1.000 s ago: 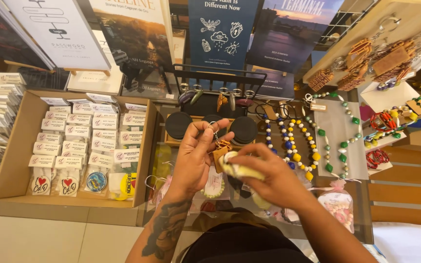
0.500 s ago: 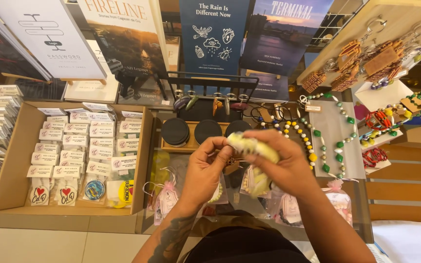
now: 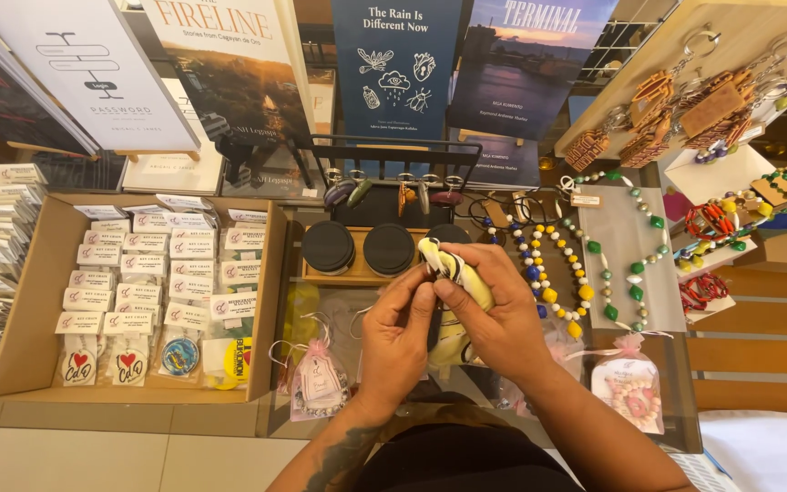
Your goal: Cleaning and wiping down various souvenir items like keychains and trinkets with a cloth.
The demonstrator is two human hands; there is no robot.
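both hands pinch a soft yellow-and-white cloth pouch (image 3: 455,273) above the glass counter (image 3: 667,401); left hand (image 3: 396,337) closes on its gathered neck, right hand (image 3: 503,314) cups the body; looks light, limp, crushable; best taken by the neck.

A: What's beyond the hands?
B: Glass counter (image 3: 685,401), wooden tray (image 3: 357,273), books (image 3: 393,73) propped behind.
A: Left?
B: Cardboard box (image 3: 29,301), tiled floor (image 3: 93,456) below. Wooden slats (image 3: 758,346) right.
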